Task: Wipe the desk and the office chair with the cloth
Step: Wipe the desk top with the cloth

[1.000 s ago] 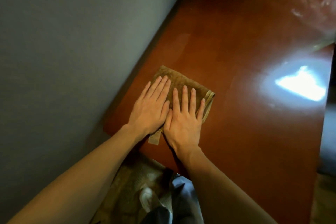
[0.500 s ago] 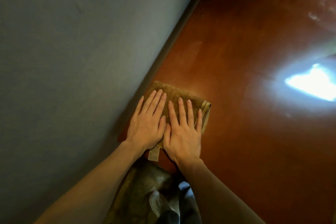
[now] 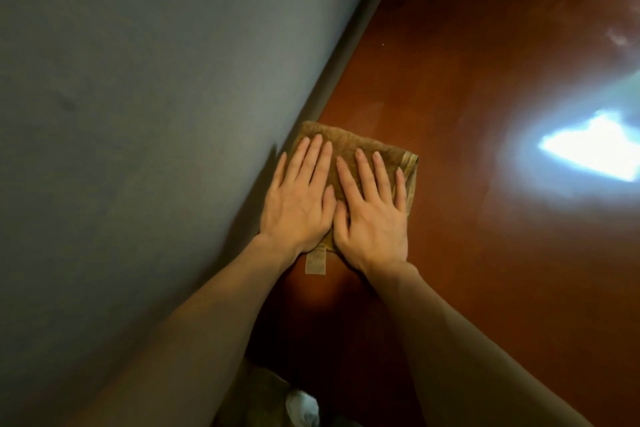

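A folded tan cloth [image 3: 349, 146] lies flat on the glossy reddish-brown desk [image 3: 467, 253], its left corner against the wall. My left hand [image 3: 298, 201] and my right hand [image 3: 372, 211] press down on it side by side, fingers straight and spread, thumbs touching. A small label [image 3: 316, 262] sticks out from the cloth's near edge between my wrists. The office chair is not in view.
A grey wall [image 3: 138, 114] runs along the desk's left edge. A bright window reflection [image 3: 588, 152] shines on the desk at the right. Below the desk's near edge, floor and a white shoe [image 3: 303, 406] show.
Both hands have slid the cloth away from the desk's near edge and to the left, up against the wall. The view has shifted with them.
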{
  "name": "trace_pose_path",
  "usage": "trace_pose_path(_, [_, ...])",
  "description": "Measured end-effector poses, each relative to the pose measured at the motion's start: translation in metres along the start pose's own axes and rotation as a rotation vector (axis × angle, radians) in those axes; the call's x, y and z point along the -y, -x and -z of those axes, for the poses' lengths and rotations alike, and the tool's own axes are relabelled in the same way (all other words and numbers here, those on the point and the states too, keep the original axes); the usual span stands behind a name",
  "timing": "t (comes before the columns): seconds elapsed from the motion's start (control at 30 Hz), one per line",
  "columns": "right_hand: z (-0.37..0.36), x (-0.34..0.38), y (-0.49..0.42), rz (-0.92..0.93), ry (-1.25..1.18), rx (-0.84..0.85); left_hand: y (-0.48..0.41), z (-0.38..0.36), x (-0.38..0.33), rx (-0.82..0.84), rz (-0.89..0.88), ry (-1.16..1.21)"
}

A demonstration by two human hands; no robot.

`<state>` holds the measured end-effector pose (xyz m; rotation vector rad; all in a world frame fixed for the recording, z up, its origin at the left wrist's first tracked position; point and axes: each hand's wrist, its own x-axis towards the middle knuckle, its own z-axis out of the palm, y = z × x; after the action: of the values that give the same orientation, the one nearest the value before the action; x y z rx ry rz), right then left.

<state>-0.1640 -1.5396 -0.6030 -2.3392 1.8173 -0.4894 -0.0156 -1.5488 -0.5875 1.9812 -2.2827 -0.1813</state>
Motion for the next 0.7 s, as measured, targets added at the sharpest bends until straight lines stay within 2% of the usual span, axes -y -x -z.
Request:
trace_pose_path(0.33, [0.000,-0.043,-0.106,-0.085,0.013,0.001,-0.127,-0.002,0.001,-0.010,-0.087,0.021])
trace_pose_path(0.7, [-0.001,-0.114,-0.229,-0.141,0.015,-0.073,-0.277,-0.005,-0.019,-0.031,-0.149,0.025])
